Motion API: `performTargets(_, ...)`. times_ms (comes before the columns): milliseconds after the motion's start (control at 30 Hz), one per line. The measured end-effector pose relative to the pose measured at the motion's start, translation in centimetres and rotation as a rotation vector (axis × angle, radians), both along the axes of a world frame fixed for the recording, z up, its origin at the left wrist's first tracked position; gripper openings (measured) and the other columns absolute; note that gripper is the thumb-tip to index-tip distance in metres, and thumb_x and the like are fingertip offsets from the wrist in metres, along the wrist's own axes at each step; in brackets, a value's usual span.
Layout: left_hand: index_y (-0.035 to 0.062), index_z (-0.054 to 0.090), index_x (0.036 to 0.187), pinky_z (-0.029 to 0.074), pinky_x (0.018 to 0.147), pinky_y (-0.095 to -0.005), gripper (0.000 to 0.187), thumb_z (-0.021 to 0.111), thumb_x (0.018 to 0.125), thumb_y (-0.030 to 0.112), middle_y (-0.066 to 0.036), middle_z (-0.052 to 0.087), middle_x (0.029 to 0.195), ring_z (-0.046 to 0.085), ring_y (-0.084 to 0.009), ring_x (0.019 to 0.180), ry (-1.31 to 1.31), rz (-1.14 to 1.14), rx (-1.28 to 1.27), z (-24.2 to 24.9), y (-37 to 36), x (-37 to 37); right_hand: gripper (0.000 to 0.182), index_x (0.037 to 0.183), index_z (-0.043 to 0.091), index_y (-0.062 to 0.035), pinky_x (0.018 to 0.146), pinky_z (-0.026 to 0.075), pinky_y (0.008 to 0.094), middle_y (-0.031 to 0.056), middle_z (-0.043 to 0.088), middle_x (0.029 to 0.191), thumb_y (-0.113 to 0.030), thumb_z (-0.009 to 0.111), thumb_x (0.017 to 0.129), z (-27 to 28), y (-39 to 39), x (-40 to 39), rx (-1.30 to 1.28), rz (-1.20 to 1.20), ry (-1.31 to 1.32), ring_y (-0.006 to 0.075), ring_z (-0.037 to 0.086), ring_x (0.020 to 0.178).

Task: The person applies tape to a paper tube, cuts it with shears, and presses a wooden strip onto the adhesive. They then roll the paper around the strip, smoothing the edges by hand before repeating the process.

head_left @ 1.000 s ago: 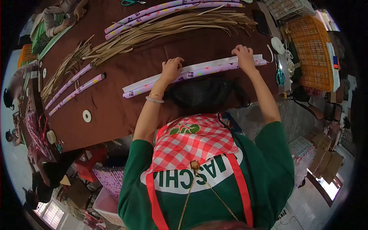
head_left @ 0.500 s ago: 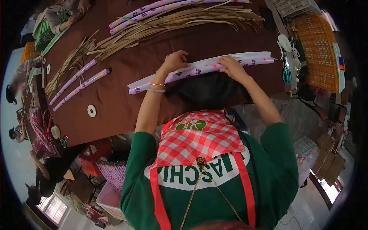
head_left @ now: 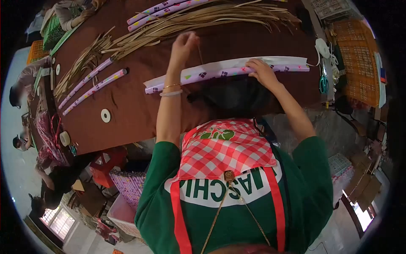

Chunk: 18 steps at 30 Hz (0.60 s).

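Note:
A long roll of lilac patterned paper [head_left: 224, 74] lies across the brown-covered table, its white edge strip [head_left: 283, 60] lifted along the far side. My right hand [head_left: 263, 73] grips it right of the middle, fingers curled over the far edge. Raised beyond the roll, my left hand [head_left: 185, 43] has its fingers pinched together, with a thin brown strip [head_left: 200, 55] hanging from them. My left forearm crosses over the roll near its left end. A dark, soft-looking item [head_left: 237, 95] lies on the near side of the roll.
A bundle of long brown strips [head_left: 190, 29] stretches over the far table, with more lilac rolls [head_left: 95, 91] at left. A white tape roll [head_left: 105, 115] lies nearby. Teal scissors [head_left: 323, 84] and an orange crate [head_left: 355, 61] are at right. Another person's arm [head_left: 78, 19] shows upper left.
My left hand has left the roll and moved up and away from me, the thin strip moving with it. My right hand stays on the roll. The view has shifted slightly.

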<state>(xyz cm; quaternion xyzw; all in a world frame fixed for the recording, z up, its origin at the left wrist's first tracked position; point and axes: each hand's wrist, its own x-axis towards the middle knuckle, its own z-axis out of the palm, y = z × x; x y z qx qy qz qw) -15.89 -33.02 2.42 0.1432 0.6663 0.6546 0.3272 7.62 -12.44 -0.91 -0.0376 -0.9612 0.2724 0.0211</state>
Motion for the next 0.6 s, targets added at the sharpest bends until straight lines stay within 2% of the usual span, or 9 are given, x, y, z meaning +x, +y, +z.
performTargets(33,-0.0014,0.057,0.096,0.044,0.068,-0.0236,0.028,0.06,0.082,0.023,-0.005,0.061,0.084,0.055,-0.0109,0.076,0.247,0.092,0.047,1.7,-0.2,-0.7,0.035,0.103,0.053,-0.0058,0.08,0.041,0.0407,0.0083,0.052,0.105,-0.012,0.064,0.071,0.2,-0.1,0.1,-0.002,0.004,-0.003,0.0307,0.049,0.097)
performTargets(133,0.0029,0.06,0.092,0.045,0.067,-0.0249,0.021,0.063,0.078,0.018,-0.006,0.06,0.081,0.056,-0.0151,0.072,0.523,-0.124,-0.224,5.4,-2.3,0.4,0.035,0.103,0.053,-0.0058,0.08,0.041,0.0402,0.0084,0.052,0.104,-0.012,0.064,0.071,1.0,0.0,-0.6,-0.03,0.011,-0.032,0.0306,0.048,0.097)
performTargets(167,0.0056,0.061,0.091,0.046,0.069,-0.0298,0.022,0.066,0.073,0.016,-0.009,0.06,0.085,0.058,-0.0222,0.078,0.665,-0.233,-0.251,4.6,-3.2,1.5,0.035,0.103,0.053,-0.0057,0.08,0.041,0.04,0.0083,0.052,0.103,-0.012,0.064,0.07,0.9,0.0,-0.6,-0.023,0.009,-0.055,0.0305,0.048,0.097)
performTargets(233,0.0041,0.057,0.097,0.045,0.076,-0.0354,0.03,0.066,0.072,0.018,-0.011,0.059,0.095,0.056,-0.0249,0.09,1.029,-0.503,-0.575,3.2,-5.5,4.2,0.035,0.103,0.053,-0.0055,0.081,0.04,0.0391,0.0086,0.051,0.103,-0.011,0.064,0.07,1.2,-0.1,-0.5,-0.019,0.007,-0.086,0.0301,0.048,0.097)
performTargets(300,0.0059,0.055,0.099,0.043,0.077,-0.0416,0.036,0.068,0.068,0.019,-0.011,0.056,0.1,0.054,-0.0299,0.093,1.153,-0.516,-0.775,0.2,-7.1,6.1,0.035,0.103,0.053,-0.0056,0.081,0.04,0.0391,0.0089,0.051,0.104,-0.011,0.063,0.071,1.1,0.1,-0.6,-0.036,0.013,-0.074,0.0301,0.048,0.098)
performTargets(367,0.0066,0.053,0.098,0.045,0.075,-0.04,0.035,0.066,0.067,0.016,-0.01,0.055,0.099,0.054,-0.0286,0.091,1.186,-0.545,-0.795,-1.7,-8.2,6.8,0.033,0.104,0.052,-0.0055,0.082,0.04,0.0387,0.0098,0.05,0.105,-0.012,0.062,0.073,1.0,0.4,-0.5,-0.06,0.029,-0.078,0.0305,0.047,0.099)
performTargets(467,0.0041,0.051,0.092,0.046,0.067,-0.0371,0.025,0.061,0.071,0.012,-0.011,0.054,0.088,0.055,-0.0279,0.084,1.163,-0.417,-0.848,-2.3,-8.0,7.5,0.032,0.104,0.052,-0.0052,0.085,0.039,0.037,0.0104,0.049,0.106,-0.011,0.061,0.073,1.5,0.3,-0.5,-0.084,0.014,-0.122,0.031,0.047,0.101)
performTargets(600,0.0047,0.049,0.084,0.047,0.067,-0.0345,0.024,0.064,0.069,0.016,-0.01,0.055,0.08,0.057,-0.0255,0.079,1.262,-0.371,-0.896,-2.7,-8.0,8.2,0.031,0.104,0.052,-0.0049,0.084,0.04,0.0372,0.0105,0.049,0.105,-0.012,0.059,0.075,0.7,0.3,-0.2,-0.036,-0.003,-0.089,0.0311,0.047,0.1)
